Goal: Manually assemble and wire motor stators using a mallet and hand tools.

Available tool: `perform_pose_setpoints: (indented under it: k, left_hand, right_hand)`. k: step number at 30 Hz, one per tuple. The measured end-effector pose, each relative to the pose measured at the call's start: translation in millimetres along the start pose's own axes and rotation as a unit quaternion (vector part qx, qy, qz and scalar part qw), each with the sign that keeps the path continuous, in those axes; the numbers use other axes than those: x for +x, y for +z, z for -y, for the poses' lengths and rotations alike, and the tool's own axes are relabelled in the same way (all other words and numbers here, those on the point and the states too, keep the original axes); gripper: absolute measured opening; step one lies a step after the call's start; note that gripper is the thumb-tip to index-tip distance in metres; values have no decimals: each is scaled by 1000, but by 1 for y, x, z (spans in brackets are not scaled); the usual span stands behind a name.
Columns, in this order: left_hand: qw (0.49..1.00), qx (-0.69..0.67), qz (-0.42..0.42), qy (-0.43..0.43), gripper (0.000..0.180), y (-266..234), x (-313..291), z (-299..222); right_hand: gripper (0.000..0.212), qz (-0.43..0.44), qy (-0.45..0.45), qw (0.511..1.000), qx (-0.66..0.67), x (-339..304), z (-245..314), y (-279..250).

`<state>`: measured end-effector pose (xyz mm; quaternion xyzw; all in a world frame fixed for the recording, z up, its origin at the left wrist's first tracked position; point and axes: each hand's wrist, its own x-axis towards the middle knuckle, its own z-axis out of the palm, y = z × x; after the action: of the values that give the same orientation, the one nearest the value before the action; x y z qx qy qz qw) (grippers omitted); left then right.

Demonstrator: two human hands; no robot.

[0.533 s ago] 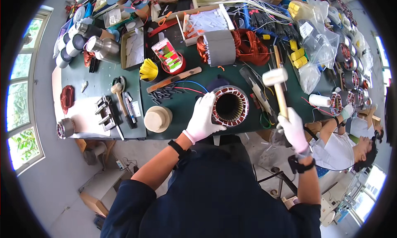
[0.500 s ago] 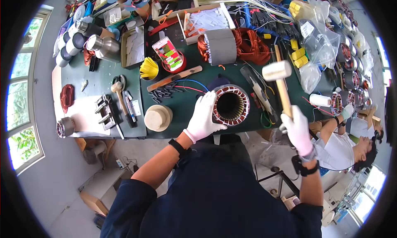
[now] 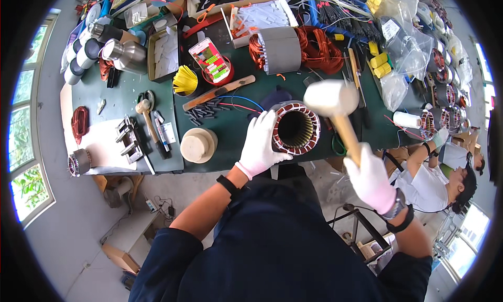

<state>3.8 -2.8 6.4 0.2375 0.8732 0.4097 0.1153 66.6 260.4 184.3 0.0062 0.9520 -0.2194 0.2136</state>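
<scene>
A motor stator (image 3: 315, 130) stands on the bench close to its front edge, with its round bore facing up and a ring of red and white slot ends about it. White-gloved, my left hand (image 3: 261, 147) grips its left side, thumb along the near rim. My right hand (image 3: 369, 179), also gloved, is closed round the wooden handle of a white-headed mallet (image 3: 331, 98). The mallet's head is in the air just to the upper right of the stator and appears apart from it. Blue and red leads run left from the stator's far side.
A beige round block (image 3: 198, 145) sits left of my left hand. Behind are a flat wooden stick (image 3: 220, 92), a phone (image 3: 211, 59) on a red holder and a larger stator (image 3: 280, 50) with copper coils. Another person (image 3: 432, 189) works at the right.
My right hand has moved down and slightly left. The mallet's head has swung left, closer to the stator, and looks larger. My left hand keeps its grip on the stator.
</scene>
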Motion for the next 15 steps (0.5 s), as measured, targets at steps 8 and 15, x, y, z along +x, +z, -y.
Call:
perform_pose_setpoints:
  k: [8,15]
  left_hand:
    - [996,27,77,-35,129,-4,7,-10]
    - [999,5,35,31,133,2,7,4]
  right_hand:
    - [25,30,-158,981,-107,-5,18,1]
    - [17,-16,-208,899,-385,17,-61,30]
